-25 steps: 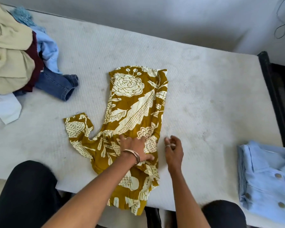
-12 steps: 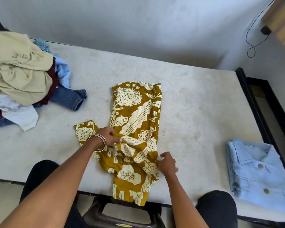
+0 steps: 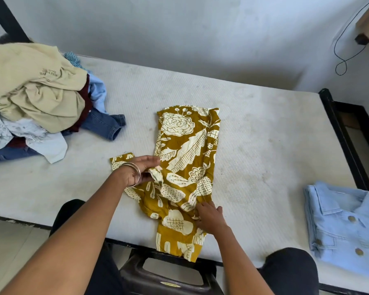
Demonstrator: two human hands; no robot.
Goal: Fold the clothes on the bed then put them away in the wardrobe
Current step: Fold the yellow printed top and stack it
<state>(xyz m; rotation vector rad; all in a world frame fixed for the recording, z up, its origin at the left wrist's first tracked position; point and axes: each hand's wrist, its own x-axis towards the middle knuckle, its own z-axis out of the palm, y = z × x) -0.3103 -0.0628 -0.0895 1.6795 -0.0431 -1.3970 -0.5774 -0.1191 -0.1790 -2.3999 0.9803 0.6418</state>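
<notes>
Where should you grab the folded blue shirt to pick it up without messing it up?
Probably grip the folded light blue shirt by its two long side edges, coming down from above. It lies flat, collar away from the person, so holding both sides should keep its layers together.

Soft, even daylight fills the scene, bright without harshness; no glare shows on the pale mattress point(image 3: 254, 128), only faint grey smudges; a broad, diffuse shadow lies on the wall point(image 3: 200, 39) just above the mattress's far edge; shadows under the heap of clothes point(image 3: 36, 96) and the patterned garment point(image 3: 188, 145) are thin and soft-edged; the wide lens bends straight lines, so the black bed frame point(image 3: 345, 133) curves at the right; the forearms near the bottom edge look stretched and slightly soft; the centre is sharp enough to read the print.
</notes>
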